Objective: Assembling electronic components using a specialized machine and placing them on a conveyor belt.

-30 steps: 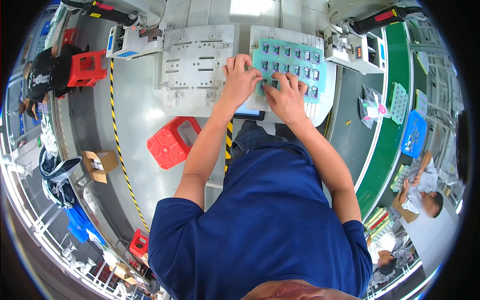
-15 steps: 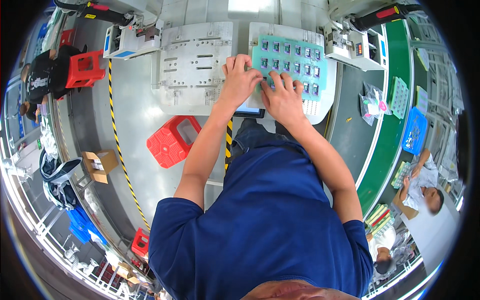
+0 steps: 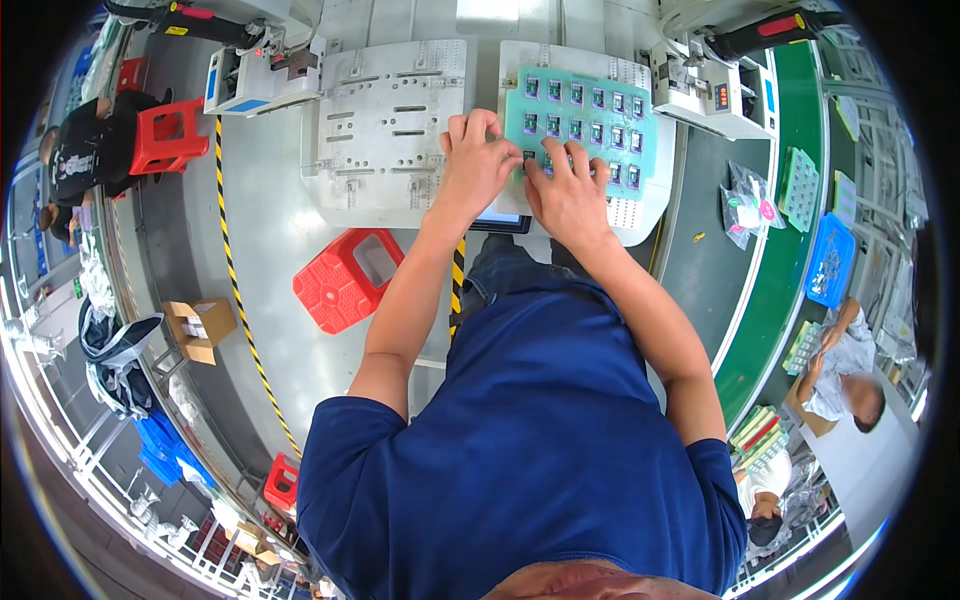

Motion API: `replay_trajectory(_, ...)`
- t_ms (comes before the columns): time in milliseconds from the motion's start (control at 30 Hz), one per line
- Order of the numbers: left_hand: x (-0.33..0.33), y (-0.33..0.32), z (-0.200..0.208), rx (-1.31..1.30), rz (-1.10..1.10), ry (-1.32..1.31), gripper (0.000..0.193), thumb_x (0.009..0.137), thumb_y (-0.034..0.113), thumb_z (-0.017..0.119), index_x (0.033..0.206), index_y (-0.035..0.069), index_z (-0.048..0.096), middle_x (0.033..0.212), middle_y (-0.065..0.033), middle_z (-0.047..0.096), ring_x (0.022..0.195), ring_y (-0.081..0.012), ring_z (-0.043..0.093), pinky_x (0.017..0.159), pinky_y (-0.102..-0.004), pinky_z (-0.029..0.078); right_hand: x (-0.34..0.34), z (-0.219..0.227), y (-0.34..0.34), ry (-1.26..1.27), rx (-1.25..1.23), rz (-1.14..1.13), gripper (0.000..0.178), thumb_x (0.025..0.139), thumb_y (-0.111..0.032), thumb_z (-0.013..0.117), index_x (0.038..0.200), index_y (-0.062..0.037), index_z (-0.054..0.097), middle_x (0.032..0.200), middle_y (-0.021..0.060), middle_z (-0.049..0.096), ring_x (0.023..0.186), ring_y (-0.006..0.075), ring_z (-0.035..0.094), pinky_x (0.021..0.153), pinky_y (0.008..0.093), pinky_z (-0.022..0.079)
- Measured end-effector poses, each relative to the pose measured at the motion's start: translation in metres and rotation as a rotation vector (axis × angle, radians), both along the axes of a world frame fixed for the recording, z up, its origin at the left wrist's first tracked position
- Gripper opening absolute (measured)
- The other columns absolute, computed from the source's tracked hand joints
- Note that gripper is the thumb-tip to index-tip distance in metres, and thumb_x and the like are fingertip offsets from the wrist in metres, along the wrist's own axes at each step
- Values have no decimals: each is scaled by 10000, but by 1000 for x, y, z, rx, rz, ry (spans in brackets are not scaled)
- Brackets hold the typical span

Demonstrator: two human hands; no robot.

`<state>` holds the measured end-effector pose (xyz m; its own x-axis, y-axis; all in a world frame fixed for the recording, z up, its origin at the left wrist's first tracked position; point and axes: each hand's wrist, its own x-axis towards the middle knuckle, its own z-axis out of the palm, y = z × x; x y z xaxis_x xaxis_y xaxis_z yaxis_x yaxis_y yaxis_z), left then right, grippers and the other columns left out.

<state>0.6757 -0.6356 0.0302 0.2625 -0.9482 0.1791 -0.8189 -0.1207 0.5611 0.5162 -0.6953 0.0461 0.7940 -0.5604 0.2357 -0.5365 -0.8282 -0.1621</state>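
Observation:
A pale green tray with rows of small dark circuit boards lies on the right-hand metal fixture plate. At the tray's lower left corner my two hands meet. My left hand has thumb and forefinger pinched at the tray's edge; what they hold, if anything, is too small to make out. My right hand rests over the lowest row, its fingers bent and spread apart, the thumb close to the left fingertips. Its fingers partly cover that row.
Left of the tray is a bare slotted fixture plate. Machine heads with black handles stand at the left and right. A red stool is by my left arm. A green conveyor runs on my right, with co-workers beyond.
Both hands stay at the tray's lower left corner, with only slight finger shifts. At the far right, a co-worker's hands have moved slightly.

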Motion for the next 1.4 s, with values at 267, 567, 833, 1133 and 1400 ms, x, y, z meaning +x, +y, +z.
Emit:
replay_trajectory(267,-3,-4,0,13,-3,-24,93,685,144,770,761,141,716,1060,-33,445,1066,-279,378,858,-430,314,9,7,-6,-21,112,-19,138,768,-228,669,820,-111,721,1218,63,549,1130,254,477,847,443,346)
replay_trajectory(567,0,-7,-5,32,2,-24,125,725,174,763,837,157,709,1084,-48,439,1051,-293,389,846,-429,321,13,5,-3,96,52,-31,156,780,-216,657,899,-148,732,1259,36,519,1140,257,463,848,459,339)
replay_trajectory(833,1,-16,-18,60,63,-4,110,747,173,753,847,153,712,1098,-66,438,1061,-315,383,860,-444,332,11,7,-2,115,-15,-4,170,785,-210,639,909,-119,712,1274,31,513,1144,251,463,843,447,345)
replay_trajectory(1133,1,-29,-15,174,101,75,96,681,163,790,756,150,732,1062,-53,428,1064,-307,370,865,-451,331,2,5,3,86,38,-10,246,784,-232,656,1009,-138,685,1290,41,491,1166,263,454,859,463,344)
replay_trajectory(1400,-3,-20,-23,59,189,153,84,698,159,782,762,148,730,1039,-61,439,1037,-313,382,873,-454,340,-25,5,15,-2,97,-25,399,768,-254,682,1162,-206,646,1293,51,482,1162,261,451,882,446,322)
